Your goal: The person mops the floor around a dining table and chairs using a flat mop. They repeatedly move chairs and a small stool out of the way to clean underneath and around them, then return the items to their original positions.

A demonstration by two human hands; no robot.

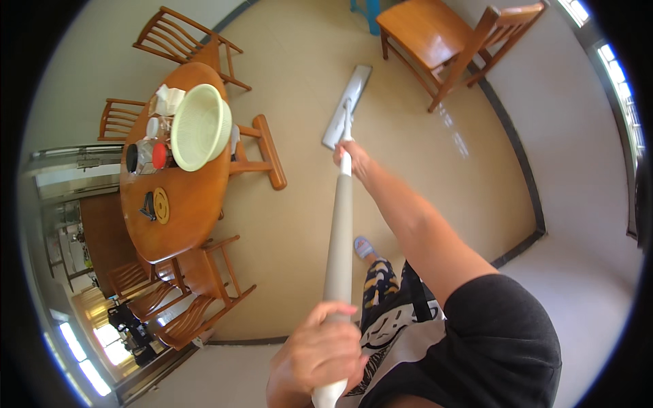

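A flat mop's long grey and white handle (338,239) runs up the middle of the view. My left hand (319,347) wraps around its upper end, just short of the white end cap (329,393). Farther down the pole, my right hand (352,154) grips the white section close to the head, with that arm stretched out. The flat rectangular mop head (349,104) lies on the beige floor (301,214), slanted, its joint at the middle of the plate. The pad beneath it is hidden.
An oval wooden table (199,219) at left bears a pale green plastic basket (199,127), jars (148,157) and a round trivet (161,205). Wooden chairs stand around it. Another wooden chair (428,30) and a blue stool (370,13) are ahead. A wall (561,112) bounds the right.
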